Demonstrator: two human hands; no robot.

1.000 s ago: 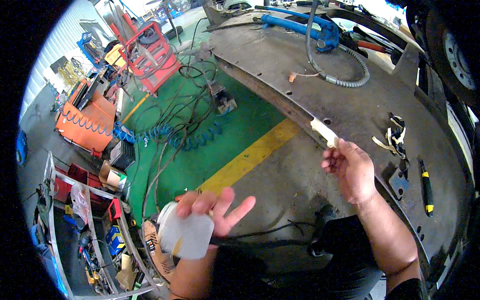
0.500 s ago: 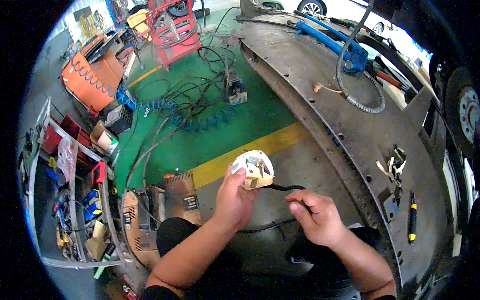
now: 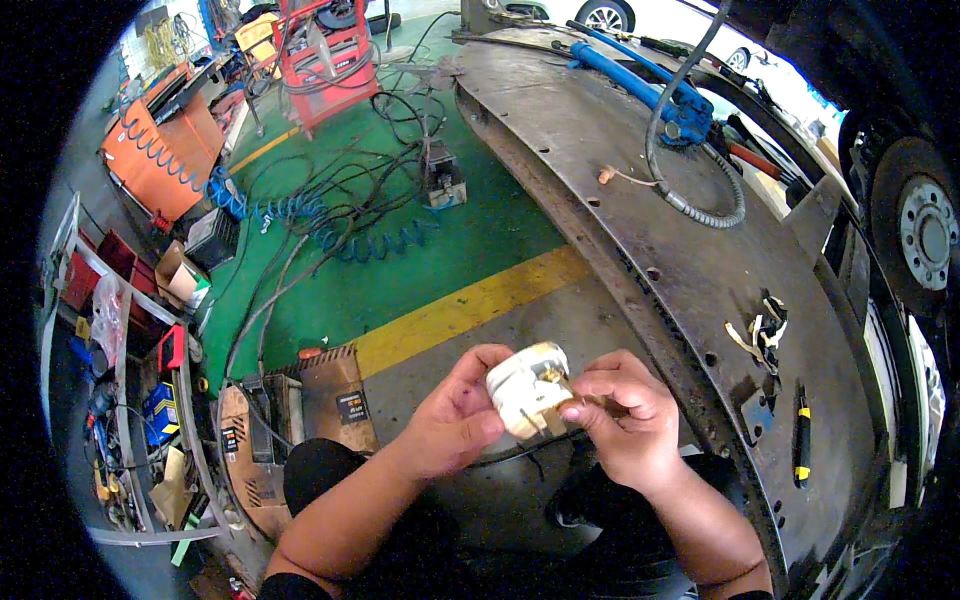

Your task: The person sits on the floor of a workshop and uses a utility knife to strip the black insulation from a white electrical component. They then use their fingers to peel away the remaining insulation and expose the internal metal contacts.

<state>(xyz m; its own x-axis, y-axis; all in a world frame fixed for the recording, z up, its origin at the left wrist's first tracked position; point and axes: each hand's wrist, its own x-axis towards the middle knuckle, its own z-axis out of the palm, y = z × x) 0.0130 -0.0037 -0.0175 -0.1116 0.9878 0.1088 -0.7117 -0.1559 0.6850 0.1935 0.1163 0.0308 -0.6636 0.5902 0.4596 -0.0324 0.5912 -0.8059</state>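
A white, rounded electrical plug (image 3: 520, 390) with brass-coloured metal parts showing inside is held up in front of me, between both hands. My left hand (image 3: 452, 412) is closed around its left side, thumb at the near edge. At its right edge are the bent fingers and thumb of my right hand (image 3: 632, 418), pinched against the plug. Whether they also grip a wire there is hidden. A black cable (image 3: 515, 455) runs below the plug, partly behind my hands.
To my right is a large steel plate (image 3: 690, 290) with a yellow-black utility knife (image 3: 803, 440), stripped wire scraps (image 3: 765, 335) and a blue hydraulic cylinder (image 3: 640, 85). Tangled cables (image 3: 350, 190) lie on the green floor ahead. A cluttered metal rack (image 3: 130, 400) stands left, near cardboard (image 3: 325, 395).
My right hand has moved left from beside the plug to its right edge. The plug has come nearer and turned, and my left hand has shifted its hold. The whole view has swung slightly right.
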